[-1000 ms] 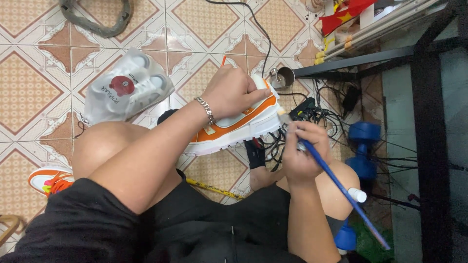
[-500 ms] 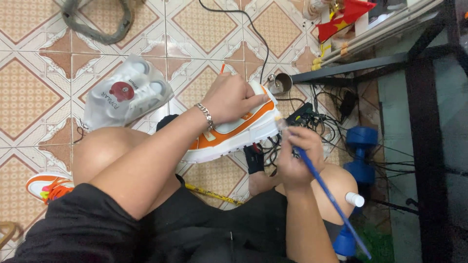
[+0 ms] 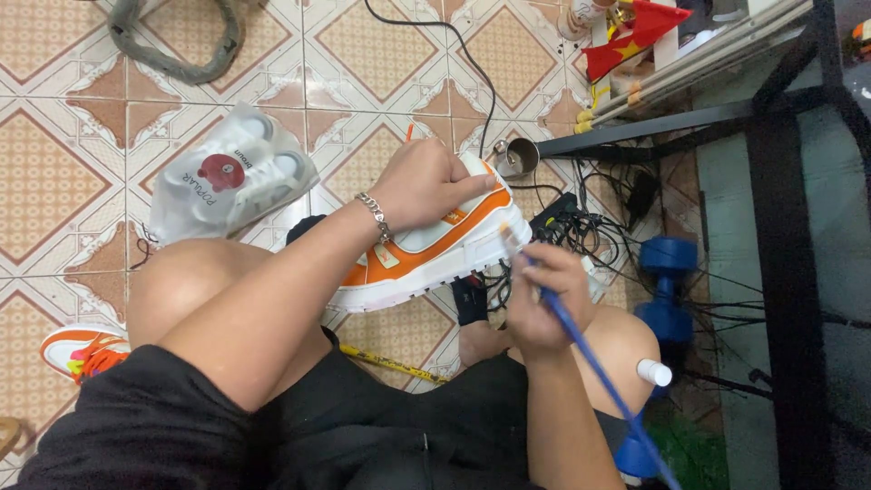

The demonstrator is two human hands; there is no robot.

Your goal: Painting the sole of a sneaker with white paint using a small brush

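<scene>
Far left, near edge: second orange-and-white sneaker (image 3: 77, 349) lies on the tiled floor (image 3: 54, 163), partly hidden by the knee. Further off, a clear plastic bag (image 3: 227, 181) holding white containers rests on the tiles.

Centre: left hand (image 3: 426, 186) is closed over the top of the orange-and-white sneaker (image 3: 435, 249), fingers wrapped across the upper, a chain bracelet (image 3: 372, 213) at the wrist. Shoe is held off the floor above the lap, sole side turned toward the person, toe end pointing right and away.

Right of centre: right hand (image 3: 540, 299) is curled in a pen-style pinch on a blue-handled brush (image 3: 590, 363); bristle tip meets the white sole edge at the toe end. Handle runs down to the near right.

Right: tangle of black cables (image 3: 581, 227), small metal cup (image 3: 517, 159), blue dumbbell (image 3: 667, 286), black table frame (image 3: 780, 227).

Judgement: for clean work on the sole edge, the left grip should stay firm and the shoe steady; short light strokes along the rim, bristles kept off the orange panel.
</scene>
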